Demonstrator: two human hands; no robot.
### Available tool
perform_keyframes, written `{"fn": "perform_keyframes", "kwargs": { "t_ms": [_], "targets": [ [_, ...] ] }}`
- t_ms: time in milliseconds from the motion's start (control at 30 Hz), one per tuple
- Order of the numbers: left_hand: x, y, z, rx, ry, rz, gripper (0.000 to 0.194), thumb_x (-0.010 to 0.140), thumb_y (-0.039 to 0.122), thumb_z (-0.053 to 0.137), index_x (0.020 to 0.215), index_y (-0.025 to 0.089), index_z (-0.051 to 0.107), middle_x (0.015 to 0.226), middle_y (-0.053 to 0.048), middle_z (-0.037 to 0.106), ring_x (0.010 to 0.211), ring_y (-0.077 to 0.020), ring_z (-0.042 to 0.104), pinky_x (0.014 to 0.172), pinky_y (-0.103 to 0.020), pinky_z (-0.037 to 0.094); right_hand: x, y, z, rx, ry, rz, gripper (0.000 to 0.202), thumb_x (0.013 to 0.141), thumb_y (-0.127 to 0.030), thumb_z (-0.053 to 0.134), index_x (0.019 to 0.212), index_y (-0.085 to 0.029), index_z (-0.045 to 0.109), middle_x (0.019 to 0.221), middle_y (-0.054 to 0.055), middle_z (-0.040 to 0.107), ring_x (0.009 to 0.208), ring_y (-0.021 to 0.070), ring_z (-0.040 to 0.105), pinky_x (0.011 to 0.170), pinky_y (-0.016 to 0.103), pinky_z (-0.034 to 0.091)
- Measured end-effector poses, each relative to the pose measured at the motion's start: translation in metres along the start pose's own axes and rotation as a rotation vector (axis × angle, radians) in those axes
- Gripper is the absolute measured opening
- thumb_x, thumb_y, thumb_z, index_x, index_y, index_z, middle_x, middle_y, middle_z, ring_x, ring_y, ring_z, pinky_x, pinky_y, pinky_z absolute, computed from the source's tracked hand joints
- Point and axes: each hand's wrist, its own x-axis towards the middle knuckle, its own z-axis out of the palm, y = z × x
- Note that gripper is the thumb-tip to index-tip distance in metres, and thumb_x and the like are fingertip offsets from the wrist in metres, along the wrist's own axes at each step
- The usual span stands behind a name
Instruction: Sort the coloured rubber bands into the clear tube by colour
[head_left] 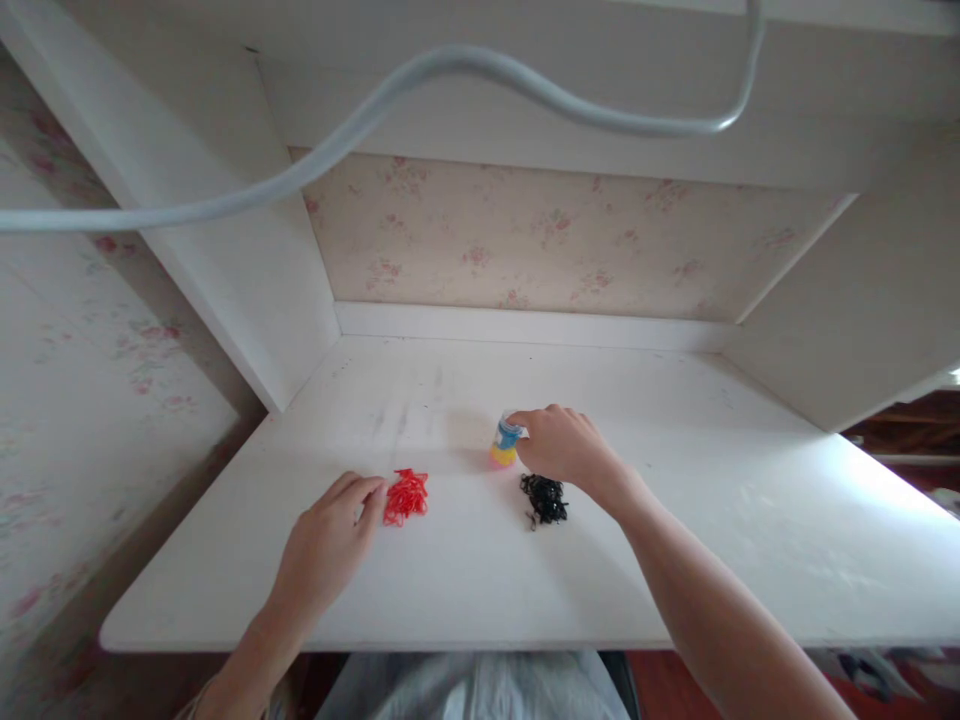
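Note:
My right hand (562,442) is at a small clear jar (505,438) with a blue label and yellow and pink at its bottom. The thumb and forefinger close on the jar's upper right side, and the other fingers are folded behind. The jar stands slightly tilted on the white table. Just below that hand lies a loose pile of small black bands (545,498). My left hand (330,530) rests at the left edge of a pile of small red bands (407,497). Its thumb and forefinger tips meet in a pinch; whatever is between them is too small to make out.
The white tabletop (450,580) runs back to a low ledge and flowered wallpaper (525,235). White side panels (225,200) stand left and right, with a shelf overhead. A pale cable (465,60) hangs across the upper view. My lap is at the front edge.

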Motion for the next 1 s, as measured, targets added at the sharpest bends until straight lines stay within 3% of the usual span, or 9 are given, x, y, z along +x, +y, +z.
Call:
{"fn": "perform_keyframes", "kwargs": {
  "t_ms": [167, 467, 667, 867, 1000],
  "targets": [
    [-0.002, -0.007, 0.004, -0.008, -0.024, -0.019, 0.028, 0.093, 0.038, 0.039, 0.097, 0.025, 0.064, 0.097, 0.001, 0.068, 0.083, -0.0139, 0.064, 0.067, -0.023, 0.046, 0.002, -0.001, -0.003, -0.027, -0.006, 0.023, 0.043, 0.076, -0.02, 0.045, 0.108, -0.036, 0.069, 0.096, 0.006, 0.069, 0.089, 0.0272, 0.064, 0.072, 0.034, 0.044],
    [-0.003, -0.019, 0.0, -0.015, -0.011, -0.07, 0.029, 0.093, 0.042, 0.04, 0.096, 0.024, 0.063, 0.099, 0.001, 0.068, 0.082, -0.0139, 0.064, 0.071, -0.023, 0.044, -0.002, 0.005, -0.008, 0.022, 0.101, 0.032, 0.044, 0.077, -0.022, 0.044, 0.109, -0.039, 0.069, 0.092, 0.002, 0.071, 0.083, 0.0229, 0.064, 0.067, 0.028, 0.043],
    [-0.005, -0.025, -0.004, -0.001, -0.038, -0.101, 0.031, 0.093, 0.044, 0.038, 0.096, 0.025, 0.063, 0.099, 0.001, 0.068, 0.073, -0.0127, 0.062, 0.07, -0.024, 0.044, -0.013, 0.009, -0.007, 0.131, 0.255, 0.019, 0.04, 0.077, -0.023, 0.046, 0.104, -0.039, 0.071, 0.083, 0.0, 0.072, 0.072, 0.0197, 0.064, 0.06, 0.026, 0.04],
    [-0.011, -0.016, -0.002, 0.013, -0.185, -0.08, 0.027, 0.092, 0.04, 0.04, 0.097, 0.027, 0.062, 0.102, 0.001, 0.067, 0.085, -0.0154, 0.064, 0.075, -0.025, 0.046, -0.04, 0.001, 0.015, 0.466, 0.521, -0.063, 0.032, 0.081, -0.02, 0.046, 0.095, -0.026, 0.074, 0.068, -0.001, 0.069, 0.055, 0.0118, 0.058, 0.053, 0.021, 0.038],
    [-0.016, -0.01, 0.003, 0.041, -0.265, -0.116, 0.019, 0.089, 0.037, 0.047, 0.098, 0.027, 0.06, 0.106, 0.001, 0.065, 0.087, -0.0157, 0.066, 0.075, -0.026, 0.046, -0.056, -0.017, 0.046, 0.646, 0.475, -0.173, 0.029, 0.084, -0.02, 0.045, 0.093, -0.022, 0.073, 0.07, 0.0, 0.069, 0.056, 0.0112, 0.058, 0.054, 0.02, 0.039]
  ]
}}
